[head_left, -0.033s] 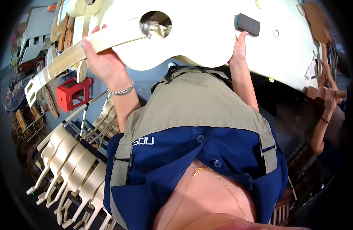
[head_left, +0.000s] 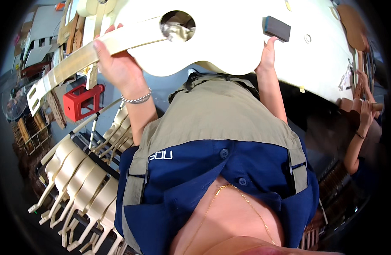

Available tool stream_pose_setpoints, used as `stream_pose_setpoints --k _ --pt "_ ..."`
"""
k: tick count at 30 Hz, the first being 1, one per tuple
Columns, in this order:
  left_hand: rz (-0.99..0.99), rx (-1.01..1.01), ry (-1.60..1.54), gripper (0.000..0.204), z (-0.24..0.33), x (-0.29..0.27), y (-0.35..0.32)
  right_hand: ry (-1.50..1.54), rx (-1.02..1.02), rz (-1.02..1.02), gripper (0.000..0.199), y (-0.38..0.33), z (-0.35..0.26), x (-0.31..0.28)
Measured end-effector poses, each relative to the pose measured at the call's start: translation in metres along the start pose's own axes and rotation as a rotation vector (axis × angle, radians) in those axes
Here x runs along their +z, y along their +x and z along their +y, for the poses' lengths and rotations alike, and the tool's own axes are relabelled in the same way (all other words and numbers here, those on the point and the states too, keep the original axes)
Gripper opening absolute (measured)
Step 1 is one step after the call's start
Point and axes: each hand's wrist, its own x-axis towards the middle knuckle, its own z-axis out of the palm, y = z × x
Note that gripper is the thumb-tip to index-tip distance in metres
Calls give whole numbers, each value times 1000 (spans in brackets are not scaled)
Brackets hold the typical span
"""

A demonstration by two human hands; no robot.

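An unfinished cream-white guitar (head_left: pixel 221 46) lies face up across the top of the view, its neck slanting down to the left and a slotted headstock at the end. Inside its round soundhole shows crumpled pale material. My left hand (head_left: pixel 123 72) is closed around the neck, thumb on the near side and fingertips showing past the far edge. At the body's right end, my right hand (head_left: pixel 266 58) holds the rim, thumb up and most fingers hidden. Just beyond that thumb rests a dark grey sanding block (head_left: pixel 277 29) with a blue side.
The white worktable (head_left: pixel 318 63) carries a small ring (head_left: pixel 307 38). A red plastic stool (head_left: pixel 83 102) stands on the floor at left, above a rack of several unfinished guitar bodies (head_left: pixel 76 178). Another person's arm (head_left: pixel 357 140) is at the far right, near a brown guitar body (head_left: pixel 351 27).
The guitar has shifted slightly to the right in the view, and both my hands with it. My hold looks the same, and the sanding block keeps its place by my right thumb.
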Motion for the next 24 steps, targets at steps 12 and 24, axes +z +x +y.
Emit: stream_pose_setpoints --k 12,24 --pt "-803 397 332 62 45 18 0 -159 -39 -426 62 30 36 -72" --pt "-590 255 232 56 33 10 -27 -321 -172 -347 49 34 59 -76"
